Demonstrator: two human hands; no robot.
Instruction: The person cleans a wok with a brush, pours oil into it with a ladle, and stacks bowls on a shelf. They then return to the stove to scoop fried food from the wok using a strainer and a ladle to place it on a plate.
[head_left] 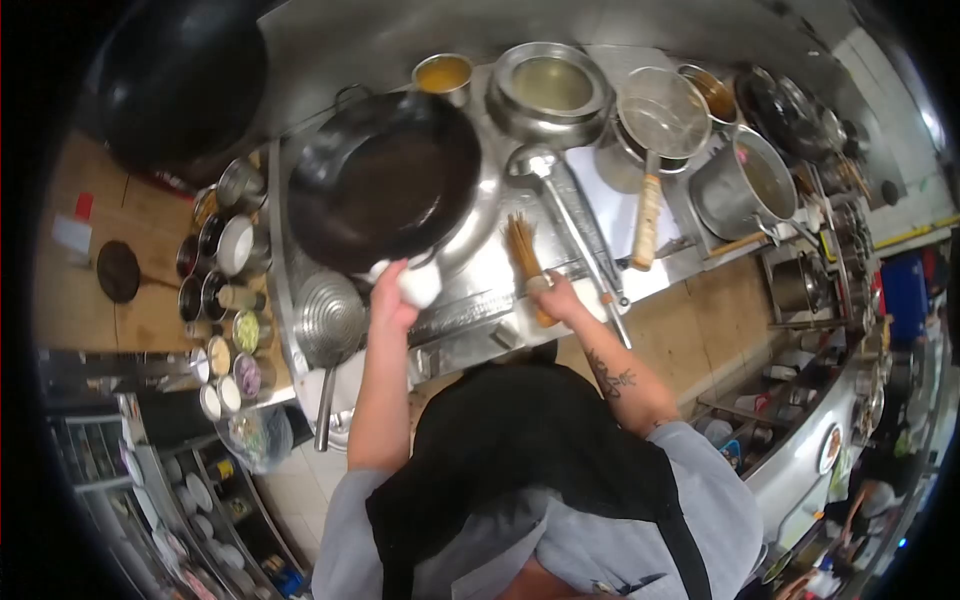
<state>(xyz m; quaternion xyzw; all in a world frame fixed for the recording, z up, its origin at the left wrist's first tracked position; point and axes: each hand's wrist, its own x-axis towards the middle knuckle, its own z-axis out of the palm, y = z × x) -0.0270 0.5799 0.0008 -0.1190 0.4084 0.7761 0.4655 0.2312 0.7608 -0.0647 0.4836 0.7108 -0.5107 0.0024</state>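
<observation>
A large dark wok (pixel 385 180) sits on the steel stove at the left. My left hand (pixel 392 298) grips its near edge through a folded white cloth (pixel 420 284). My right hand (pixel 556 298) is closed around the handle of a bamboo wok brush (pixel 524 250), whose bristles point away from me over the steel counter. Just right of the brush lies a long-handled ladle (pixel 570 215). A perforated skimmer (pixel 330 315) rests left of my left hand, its handle toward me.
Behind stand a steel pot of pale liquid (pixel 506 118) and a bowl of orange liquid (pixel 443 76). A mesh strainer (pixel 662 115) lies over a pot at the right, beside a tall stockpot (pixel 712 195). Several ingredient containers (pixel 238 245) line the left side.
</observation>
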